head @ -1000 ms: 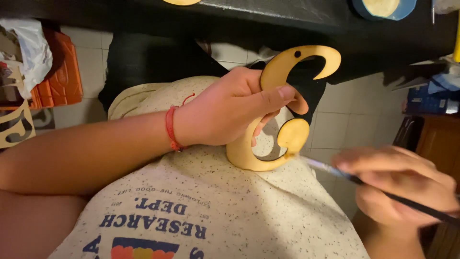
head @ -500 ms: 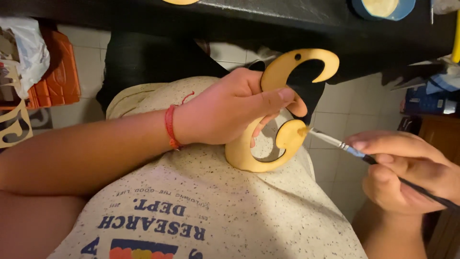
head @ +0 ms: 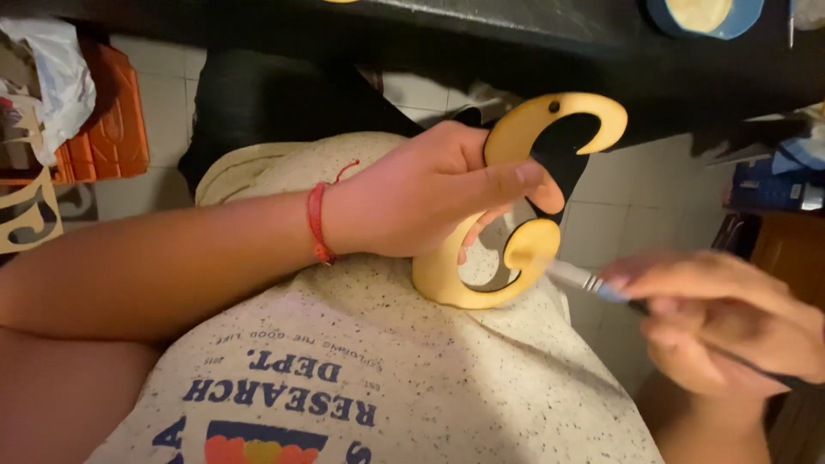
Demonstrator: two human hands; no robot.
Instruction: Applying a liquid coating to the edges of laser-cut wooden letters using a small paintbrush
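Note:
My left hand point(head: 430, 202), with a red cord bracelet point(head: 318, 225) on the wrist, grips a flat S-shaped wooden cutout point(head: 524, 206) by its middle, held up over my speckled shirt. The cutout is painted yellow-gold and has a small hole near its top. My right hand point(head: 722, 322), blurred at the lower right, holds a thin paintbrush point(head: 584, 279) whose tip touches the lower curl of the cutout.
A dark table edge point(head: 516, 34) runs across the top, with a blue dish of pale paint point(head: 705, 13) on it. At the left are an orange crate point(head: 107, 129), crumpled plastic and another pale wooden cutout point(head: 26, 215). White floor tiles lie below; a blue box point(head: 773, 180) sits at the right.
My right hand has brought the brush leftward and up, from clear of the cutout to its lower curl. My left hand keeps the cutout almost still.

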